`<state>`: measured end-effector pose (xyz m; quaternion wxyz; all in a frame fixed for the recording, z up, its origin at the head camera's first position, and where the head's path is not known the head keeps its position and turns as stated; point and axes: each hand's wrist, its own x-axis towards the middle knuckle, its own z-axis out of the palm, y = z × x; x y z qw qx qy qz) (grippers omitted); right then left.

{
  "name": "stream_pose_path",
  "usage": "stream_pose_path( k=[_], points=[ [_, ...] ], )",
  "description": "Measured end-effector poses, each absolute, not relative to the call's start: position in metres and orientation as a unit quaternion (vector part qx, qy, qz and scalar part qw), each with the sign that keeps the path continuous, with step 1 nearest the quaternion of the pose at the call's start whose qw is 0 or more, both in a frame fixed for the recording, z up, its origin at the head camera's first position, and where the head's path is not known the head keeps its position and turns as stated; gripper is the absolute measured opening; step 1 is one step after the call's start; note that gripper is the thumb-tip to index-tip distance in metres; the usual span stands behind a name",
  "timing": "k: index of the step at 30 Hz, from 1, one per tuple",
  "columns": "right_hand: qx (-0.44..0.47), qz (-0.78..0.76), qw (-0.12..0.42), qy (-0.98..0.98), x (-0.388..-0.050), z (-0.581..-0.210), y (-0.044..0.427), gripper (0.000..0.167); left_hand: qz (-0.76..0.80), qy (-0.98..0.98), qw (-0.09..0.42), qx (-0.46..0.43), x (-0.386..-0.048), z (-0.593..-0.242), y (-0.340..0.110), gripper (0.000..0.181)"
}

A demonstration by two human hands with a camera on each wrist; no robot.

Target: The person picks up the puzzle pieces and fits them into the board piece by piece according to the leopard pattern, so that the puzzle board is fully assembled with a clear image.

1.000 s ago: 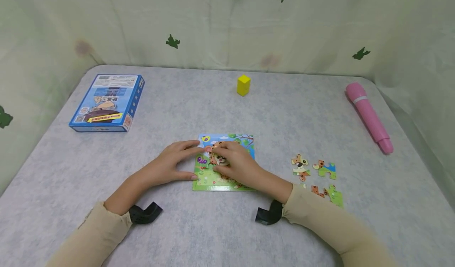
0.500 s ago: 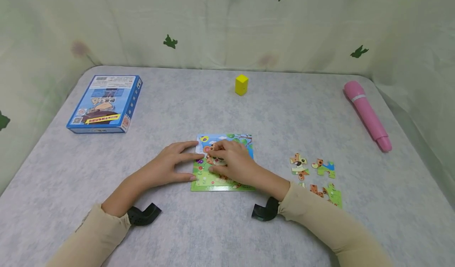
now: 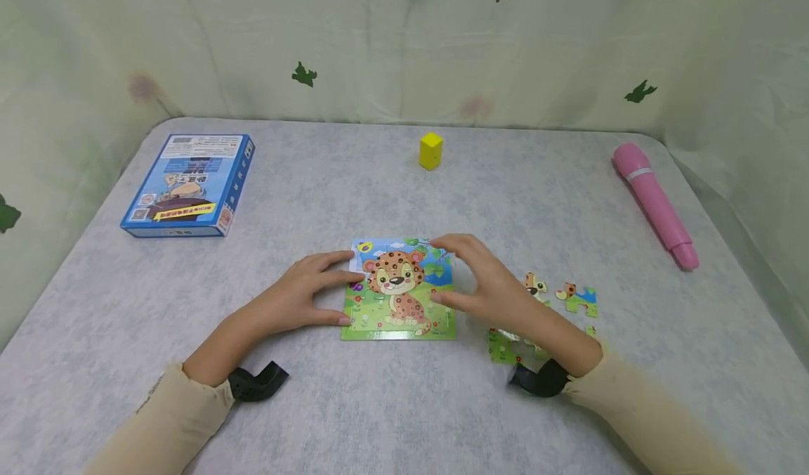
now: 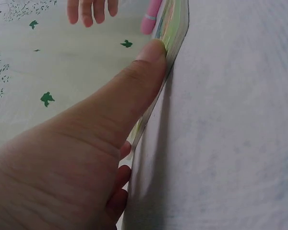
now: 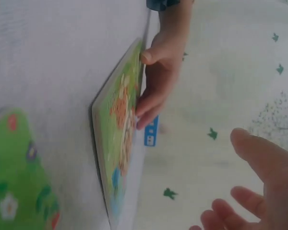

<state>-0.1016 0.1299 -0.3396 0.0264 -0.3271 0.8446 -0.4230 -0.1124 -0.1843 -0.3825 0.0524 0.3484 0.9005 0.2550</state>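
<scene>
Puzzle (image 3: 397, 282) flat near worktop (image 3: 316, 187) centre. Left hand (image 3: 303, 290) touches its 9 o'clock edge, fingers spread; right hand (image 3: 496, 285) hovers at 3 o'clock, fingers and thumb apart. Loose pieces (image 3: 583, 302) at 4 o'clock.

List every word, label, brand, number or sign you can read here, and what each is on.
None can be quoted with certainty.
Blue box: large characters, lettering on its yellow strip, print on its white panel; too small or blurred.
Puzzle board: apparent tiny print, lower right; unreadable.
</scene>
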Motion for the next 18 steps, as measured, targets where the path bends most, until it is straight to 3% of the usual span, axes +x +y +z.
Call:
stream_pose_path(
  k=[8,18],
  points=[
    [-0.292,-0.409,-0.069,0.862,-0.083,-0.334,0.190,0.072,0.255,0.901,0.058,0.346,-0.112,-0.381,-0.183,0.062],
    [-0.216,-0.395,-0.001,0.893,-0.080,-0.360,0.230,0.069,0.255,0.902,0.058,0.343,-0.111,-0.381,-0.183,0.062]
  ],
)
